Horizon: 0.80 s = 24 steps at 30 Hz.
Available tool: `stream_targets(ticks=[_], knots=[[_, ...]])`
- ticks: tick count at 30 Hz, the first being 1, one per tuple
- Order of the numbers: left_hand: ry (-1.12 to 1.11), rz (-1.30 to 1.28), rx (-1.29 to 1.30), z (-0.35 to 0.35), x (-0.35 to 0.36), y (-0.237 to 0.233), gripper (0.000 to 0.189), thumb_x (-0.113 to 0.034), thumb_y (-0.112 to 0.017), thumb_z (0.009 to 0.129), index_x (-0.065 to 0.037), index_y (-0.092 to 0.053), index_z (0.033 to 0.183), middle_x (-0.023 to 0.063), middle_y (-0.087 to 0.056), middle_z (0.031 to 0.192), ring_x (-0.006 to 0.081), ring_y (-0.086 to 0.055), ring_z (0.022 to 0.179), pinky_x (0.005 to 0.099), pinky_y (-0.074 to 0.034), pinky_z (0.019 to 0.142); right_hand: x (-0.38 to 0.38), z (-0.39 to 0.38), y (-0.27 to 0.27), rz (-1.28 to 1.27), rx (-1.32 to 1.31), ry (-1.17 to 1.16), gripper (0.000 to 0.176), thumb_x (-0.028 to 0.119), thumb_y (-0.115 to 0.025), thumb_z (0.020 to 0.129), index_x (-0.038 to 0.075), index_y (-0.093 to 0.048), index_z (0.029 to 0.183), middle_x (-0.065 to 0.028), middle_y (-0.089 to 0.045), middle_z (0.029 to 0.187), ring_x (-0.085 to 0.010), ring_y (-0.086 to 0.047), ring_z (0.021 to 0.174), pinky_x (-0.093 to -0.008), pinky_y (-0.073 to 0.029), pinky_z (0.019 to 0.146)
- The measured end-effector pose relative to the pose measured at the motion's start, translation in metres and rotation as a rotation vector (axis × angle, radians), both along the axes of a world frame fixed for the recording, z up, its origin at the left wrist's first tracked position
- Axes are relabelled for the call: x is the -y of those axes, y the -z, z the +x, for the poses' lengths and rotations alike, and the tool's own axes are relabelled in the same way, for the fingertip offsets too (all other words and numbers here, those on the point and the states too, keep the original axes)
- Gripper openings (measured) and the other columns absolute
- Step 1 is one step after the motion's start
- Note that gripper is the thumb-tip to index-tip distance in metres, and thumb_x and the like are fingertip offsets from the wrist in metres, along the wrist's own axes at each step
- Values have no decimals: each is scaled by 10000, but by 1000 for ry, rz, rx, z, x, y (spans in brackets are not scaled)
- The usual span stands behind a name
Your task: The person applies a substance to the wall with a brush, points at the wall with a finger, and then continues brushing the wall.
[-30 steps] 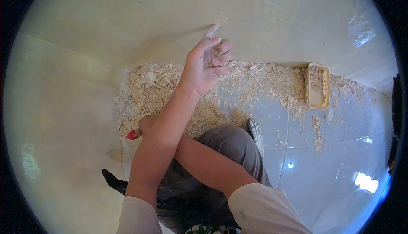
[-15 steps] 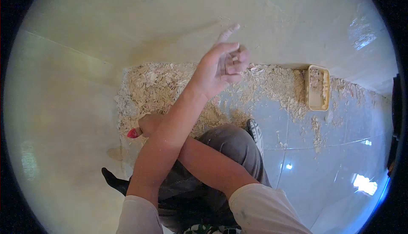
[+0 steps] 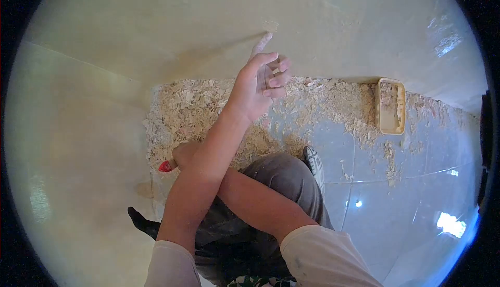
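My arms are crossed, the left forearm lying over the right. My left hand [image 3: 255,84] is raised in front of the wall [image 3: 208,16]. Its index finger is stretched out, with the tip at or very near a small rough patch [image 3: 270,25] on the wall; the other fingers are loosely bent and hold nothing. Low at the left, my right hand [image 3: 184,153] is closed around a red-handled tool [image 3: 167,166]. Only the red end of the handle shows; the rest of the tool and part of the hand are hidden behind my left forearm.
Pale flakes and scrapings [image 3: 190,102] cover the floor along the wall's foot. A yellowish rectangular tub [image 3: 391,130] with pale residue inside stands at the right by the wall. Shiny tiles [image 3: 385,203] lie right of my bent knee [image 3: 284,177]. A side wall [image 3: 78,130] rises at left.
My left hand has moved a little left, and its index fingertip has come to the rough patch on the wall. The right hand keeps its hold on the red-handled tool, nearly unmoved.
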<state>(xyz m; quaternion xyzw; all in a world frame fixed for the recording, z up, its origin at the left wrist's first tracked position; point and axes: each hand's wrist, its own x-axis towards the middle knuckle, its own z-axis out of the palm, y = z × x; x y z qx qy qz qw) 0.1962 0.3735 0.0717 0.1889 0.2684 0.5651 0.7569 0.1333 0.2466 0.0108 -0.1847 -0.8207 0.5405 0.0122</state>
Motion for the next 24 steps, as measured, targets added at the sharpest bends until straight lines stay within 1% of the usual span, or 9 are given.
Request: stream_targets(ticks=[2, 5, 7, 9, 11, 13, 15, 19, 24], knots=[[2, 14, 3, -2, -2, 1, 480, -178, -543, 897, -244, -390, 1347, 27, -437, 810, 81, -362, 566, 167, -279, 371, 3, -6, 8, -48, 26, 32, 328, 276, -716, 786, -7, -706, 952, -255, -657, 1023, -362, -645, 995, -443, -500, 830], [-17, 13, -8, -2, -2, -2, 470, -175, -554, 891, -224, -405, 1334, 29, -437, 809, 84, -363, 564, 171, -286, 370, 3, -9, 10, -97, -25, 38, 302, 221, -693, 792, -52, -693, 921, -260, -658, 997, -374, -651, 974, -444, -510, 809], [-37, -3, -19, -3, -3, -2, 462, -173, -560, 888, -214, -414, 1325, 30, -438, 808, 86, -363, 561, 172, -288, 370, 2, -9, 9, 17, 18, 27, 271, 183, -674, 786, -52, -693, 919, -264, -659, 983, -373, -660, 945, -446, -519, 786], [18, 54, -5, -6, -5, 0, 684, -178, -586, 870, -218, -216, 1444, 41, -465, 811, 93, -392, 569, 187, -298, 411, 3, -10, 8, 130, 60, 14, 244, 145, -655, 781, -52, -694, 918, -267, -660, 970, -373, -670, 916, -449, -527, 763], [19, 49, -9, -7, -5, 0, 695, -176, -586, 870, -215, -204, 1448, 40, -463, 813, 92, -391, 569, 187, -298, 411, 4, -14, 10, 187, 82, 7, 232, 126, -645, 778, -52, -694, 917, -269, -661, 963, -373, -674, 902, -450, -532, 752], [19, 43, -12, -7, -5, -1, 706, -175, -587, 869, -213, -193, 1453, 39, -461, 814, 92, -390, 569, 187, -297, 411, 8, -20, 17, 195, 128, 80, 231, 128, -652, 771, -47, -697, 916, -265, -663, 967, -370, -676, 898, -454, -532, 747], [-29, -9, 15, -5, -5, -2, 388, -171, -568, 886, -226, -465, 1257, 23, -448, 803, 85, -367, 570, 171, -277, 356, 9, -21, 20, 178, 114, 68, 232, 128, -651, 766, -41, -698, 917, -262, -664, 966, -370, -675, 898, -452, -531, 748], [-19, 10, 25, -4, -6, -2, 365, -167, -562, 890, -241, -479, 1237, 21, -447, 806, 83, -362, 570, 166, -268, 350, 2, -13, 11, 112, 52, 22, 237, 130, -647, 747, -17, -705, 924, -248, -667, 960, -368, -670, 899, -443, -527, 756], [1, 11, 50, -2, -8, -1, 392, -171, -547, 900, -247, -444, 1271, 25, -442, 813, 78, -351, 569, 155, -261, 353, -2, -7, 11, 87, -22, -16, 243, 135, -647, 728, 3, -710, 921, -238, -669, 950, -368, -666, 894, -438, -522, 758]])
